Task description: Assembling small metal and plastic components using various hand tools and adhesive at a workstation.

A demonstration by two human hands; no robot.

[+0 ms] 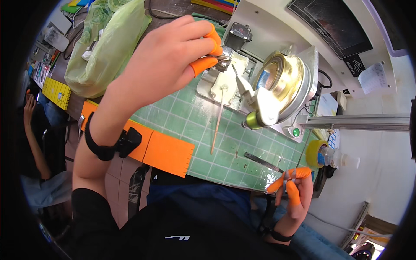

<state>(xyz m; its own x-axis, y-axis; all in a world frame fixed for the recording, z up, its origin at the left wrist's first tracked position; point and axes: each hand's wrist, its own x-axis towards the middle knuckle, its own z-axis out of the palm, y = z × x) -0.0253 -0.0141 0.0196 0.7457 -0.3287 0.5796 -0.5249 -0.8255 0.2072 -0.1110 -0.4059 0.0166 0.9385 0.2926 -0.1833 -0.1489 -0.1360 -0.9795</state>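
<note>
Our left hand (pixel 170 58), nearest us, is reaching over the desk (pixel 173 7), thumb and fingers pinching. A white machine (pixel 268 28) is standing beyond, its gold-coloured wheel (pixel 293 81) beside a pale fixture (pixel 226 80), likely for close access. A green mat (pixel 186 121) is covering the desk, presumably protecting it. Our right hand (pixel 299 191) is hovering near the mat's front edge, fingers curling; we cannot tell if it is gripping anything. A stick (pixel 216 123) is resting one end on the fixture; a dark strip (pixel 262 161) is lying near our right hand, perhaps for easy reach. At the fixture, our left fingertips are holding a small metal piece (pixel 223 64), apparently for steadiness.
</note>
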